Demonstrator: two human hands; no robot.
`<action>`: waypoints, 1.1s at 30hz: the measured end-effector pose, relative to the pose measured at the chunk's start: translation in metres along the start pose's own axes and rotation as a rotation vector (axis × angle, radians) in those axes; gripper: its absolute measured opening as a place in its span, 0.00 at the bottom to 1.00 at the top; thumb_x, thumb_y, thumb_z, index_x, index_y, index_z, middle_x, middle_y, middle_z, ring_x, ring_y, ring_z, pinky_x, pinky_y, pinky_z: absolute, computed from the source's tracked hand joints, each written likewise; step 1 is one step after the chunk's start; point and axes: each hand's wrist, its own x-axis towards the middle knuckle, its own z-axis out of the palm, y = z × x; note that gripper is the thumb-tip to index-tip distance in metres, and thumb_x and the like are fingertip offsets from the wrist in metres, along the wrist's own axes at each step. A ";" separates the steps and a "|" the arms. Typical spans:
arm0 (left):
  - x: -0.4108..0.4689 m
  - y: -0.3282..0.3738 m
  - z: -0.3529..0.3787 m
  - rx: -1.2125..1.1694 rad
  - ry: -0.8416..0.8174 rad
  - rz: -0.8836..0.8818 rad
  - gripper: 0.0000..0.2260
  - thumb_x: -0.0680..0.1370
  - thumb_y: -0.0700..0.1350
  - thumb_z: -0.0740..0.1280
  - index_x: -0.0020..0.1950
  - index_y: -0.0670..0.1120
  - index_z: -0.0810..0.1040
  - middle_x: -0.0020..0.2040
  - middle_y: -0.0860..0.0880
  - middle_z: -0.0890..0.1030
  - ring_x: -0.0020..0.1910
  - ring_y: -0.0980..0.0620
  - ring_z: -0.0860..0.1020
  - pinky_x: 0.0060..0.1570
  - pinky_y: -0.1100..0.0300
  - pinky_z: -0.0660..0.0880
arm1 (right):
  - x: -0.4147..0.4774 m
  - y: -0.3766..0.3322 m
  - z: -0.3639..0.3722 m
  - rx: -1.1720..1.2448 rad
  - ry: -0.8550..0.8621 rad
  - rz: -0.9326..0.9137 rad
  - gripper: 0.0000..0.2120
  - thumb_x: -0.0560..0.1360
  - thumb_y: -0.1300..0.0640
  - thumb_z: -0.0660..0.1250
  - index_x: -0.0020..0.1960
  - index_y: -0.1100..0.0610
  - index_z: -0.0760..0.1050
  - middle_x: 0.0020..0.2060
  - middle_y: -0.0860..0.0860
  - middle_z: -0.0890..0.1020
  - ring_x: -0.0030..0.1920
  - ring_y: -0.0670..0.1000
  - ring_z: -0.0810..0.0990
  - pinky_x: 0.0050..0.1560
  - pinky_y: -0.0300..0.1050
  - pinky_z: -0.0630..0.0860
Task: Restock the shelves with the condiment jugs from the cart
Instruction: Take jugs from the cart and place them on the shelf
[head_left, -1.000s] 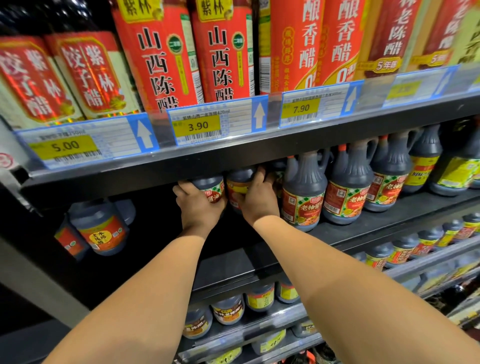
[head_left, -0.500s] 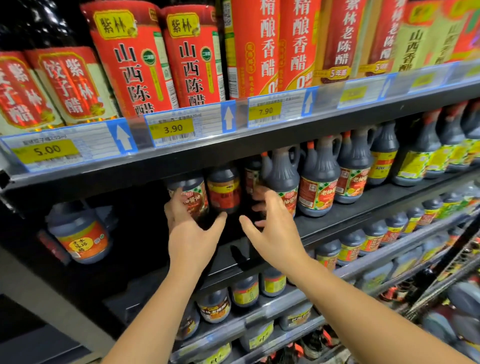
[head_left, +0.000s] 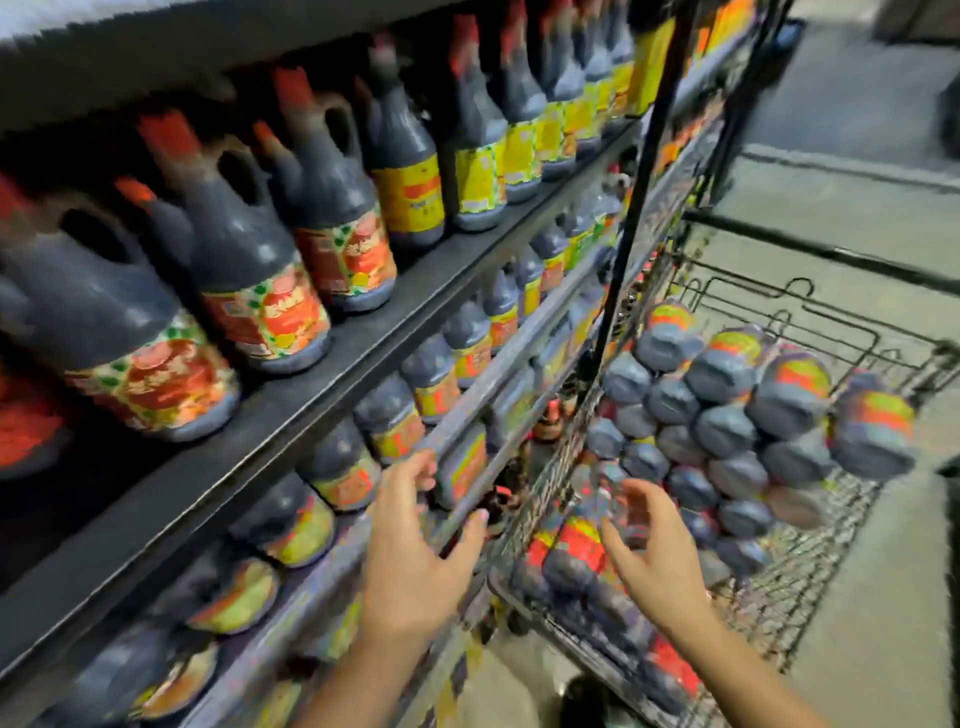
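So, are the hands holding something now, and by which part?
Nothing is held. The left hand and the right hand are both open, fingers spread, close to the jugs in the cart.

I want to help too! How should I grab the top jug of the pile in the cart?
Probably grip the top jug round its body just behind the base, coming from above. It lies on its side in the wire cart, base toward the camera, nothing rests on it, and its handle is out of sight. The left hand and right hand are both empty.
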 end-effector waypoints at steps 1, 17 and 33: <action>0.002 -0.004 0.027 0.001 -0.073 -0.018 0.26 0.69 0.58 0.69 0.64 0.56 0.66 0.57 0.61 0.71 0.60 0.62 0.72 0.57 0.64 0.71 | 0.000 0.029 -0.006 -0.016 -0.013 0.068 0.20 0.72 0.56 0.72 0.62 0.54 0.72 0.52 0.50 0.78 0.48 0.50 0.79 0.50 0.49 0.77; 0.051 -0.126 0.302 0.522 -0.861 -0.424 0.37 0.73 0.54 0.71 0.77 0.47 0.58 0.72 0.47 0.65 0.68 0.48 0.69 0.62 0.56 0.68 | 0.024 0.281 0.030 -0.062 -0.391 0.779 0.28 0.72 0.48 0.70 0.66 0.55 0.62 0.54 0.51 0.77 0.50 0.53 0.81 0.47 0.49 0.79; 0.069 -0.224 0.377 0.402 -0.887 -0.808 0.40 0.56 0.58 0.81 0.66 0.57 0.70 0.52 0.52 0.83 0.50 0.50 0.82 0.56 0.48 0.78 | 0.050 0.307 0.105 0.205 -0.302 0.988 0.44 0.61 0.44 0.80 0.68 0.58 0.63 0.61 0.54 0.68 0.64 0.54 0.71 0.66 0.48 0.70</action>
